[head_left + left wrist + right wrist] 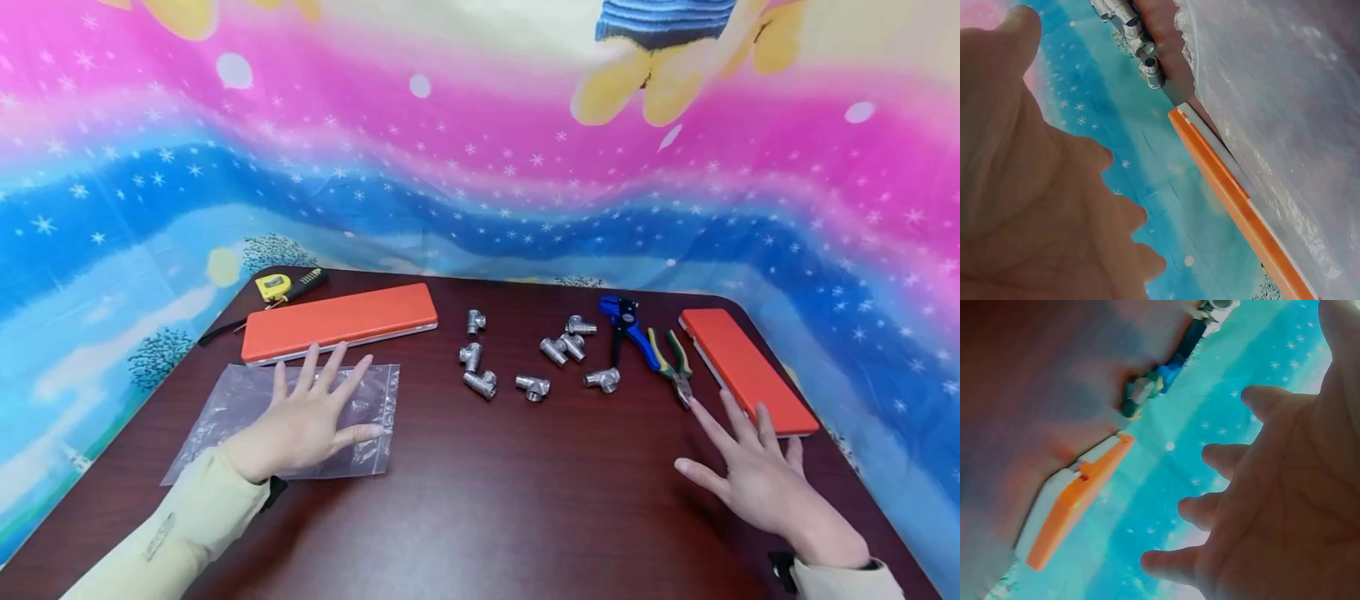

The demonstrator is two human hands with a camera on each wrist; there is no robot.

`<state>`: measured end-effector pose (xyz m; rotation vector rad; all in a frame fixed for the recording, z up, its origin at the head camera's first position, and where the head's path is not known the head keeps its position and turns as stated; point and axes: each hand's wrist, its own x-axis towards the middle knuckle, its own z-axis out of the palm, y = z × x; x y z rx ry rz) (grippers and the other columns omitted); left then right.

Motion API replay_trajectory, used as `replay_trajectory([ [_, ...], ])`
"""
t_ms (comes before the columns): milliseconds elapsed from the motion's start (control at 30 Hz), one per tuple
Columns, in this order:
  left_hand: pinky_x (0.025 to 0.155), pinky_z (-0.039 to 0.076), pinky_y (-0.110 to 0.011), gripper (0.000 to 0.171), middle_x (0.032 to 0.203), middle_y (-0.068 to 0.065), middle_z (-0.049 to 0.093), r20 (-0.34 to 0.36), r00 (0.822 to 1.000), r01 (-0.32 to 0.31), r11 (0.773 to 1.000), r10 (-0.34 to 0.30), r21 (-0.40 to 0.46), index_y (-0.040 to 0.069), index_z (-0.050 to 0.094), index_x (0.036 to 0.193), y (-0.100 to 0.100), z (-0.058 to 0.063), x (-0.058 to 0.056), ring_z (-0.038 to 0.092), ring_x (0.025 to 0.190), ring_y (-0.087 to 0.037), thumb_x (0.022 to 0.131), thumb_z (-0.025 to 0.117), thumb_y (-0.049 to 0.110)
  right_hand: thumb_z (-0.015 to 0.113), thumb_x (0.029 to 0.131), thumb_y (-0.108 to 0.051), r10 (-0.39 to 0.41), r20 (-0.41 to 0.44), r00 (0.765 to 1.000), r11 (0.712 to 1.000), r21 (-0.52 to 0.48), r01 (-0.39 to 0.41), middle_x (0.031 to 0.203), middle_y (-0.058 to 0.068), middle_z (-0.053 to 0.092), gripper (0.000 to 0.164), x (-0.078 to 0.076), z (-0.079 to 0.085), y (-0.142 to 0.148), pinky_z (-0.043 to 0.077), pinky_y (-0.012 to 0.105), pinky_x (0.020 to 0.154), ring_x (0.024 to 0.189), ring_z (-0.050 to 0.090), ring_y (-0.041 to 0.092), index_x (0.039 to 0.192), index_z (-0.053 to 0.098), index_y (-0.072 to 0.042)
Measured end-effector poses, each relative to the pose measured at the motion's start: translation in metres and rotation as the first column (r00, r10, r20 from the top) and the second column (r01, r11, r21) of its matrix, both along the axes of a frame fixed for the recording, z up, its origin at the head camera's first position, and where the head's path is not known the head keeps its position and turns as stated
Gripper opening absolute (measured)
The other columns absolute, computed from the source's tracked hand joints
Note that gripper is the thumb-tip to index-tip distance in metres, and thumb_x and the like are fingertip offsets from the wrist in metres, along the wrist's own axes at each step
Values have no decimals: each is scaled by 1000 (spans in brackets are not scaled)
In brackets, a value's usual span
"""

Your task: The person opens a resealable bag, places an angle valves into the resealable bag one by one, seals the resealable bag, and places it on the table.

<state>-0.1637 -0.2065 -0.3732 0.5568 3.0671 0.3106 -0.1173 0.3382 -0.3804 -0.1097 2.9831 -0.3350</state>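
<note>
My left hand [303, 425], fingers spread, is held over a clear plastic zip bag [225, 417] at the left of the table. Just beyond its fingertips lies a long orange case [341, 321] with a white underside. Spread as well and holding nothing, my right hand [765, 479] hovers at the right near a second orange case [750, 371]. Close to its fingertips are green-handled pliers [679, 367], and beside them a blue wire stripper [633, 329]. Several metal tee fittings, among them one fitting [534, 387], are scattered mid-table.
A yellow tape measure [273, 287] and a black-handled tool [306, 283] lie at the far left corner. The dark brown table [480, 517] is bordered by a colourful printed cloth [480, 167] at the back and sides.
</note>
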Motion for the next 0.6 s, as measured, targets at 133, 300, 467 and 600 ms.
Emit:
replay_trajectory([
  [133,103,12,-77,88,138,-27,45,-56,996,-73,997,71,-31,2,49,140,18,-6,-9,33,133,-51,87,54,72,49,89,-73,57,-32,998,998,-1,-57,162,25,-2,93,-9,11,-17,-11,80,96,140,-20,54,161,14,-25],
  [300,84,48,-59,98,120,-27,62,109,984,-131,987,141,-98,-5,55,131,60,-14,-30,60,107,-45,86,42,80,50,89,-72,199,-98,975,980,16,-198,157,23,27,86,-29,26,-65,14,76,104,141,13,56,153,39,-17],
  [467,72,52,-48,82,111,-20,68,232,962,-91,971,143,-223,2,69,115,83,-17,-47,66,93,-35,89,44,75,61,90,-60,343,-100,934,938,-15,-346,141,13,55,70,-43,34,-124,41,57,101,129,49,37,144,54,-14],
  [600,72,53,-50,49,104,-17,69,232,964,-77,971,131,-228,1,69,101,81,-14,-49,66,90,-32,89,64,48,66,91,-51,411,-75,908,907,-68,-416,133,3,62,59,-44,37,-158,50,46,94,117,61,23,140,59,-18],
])
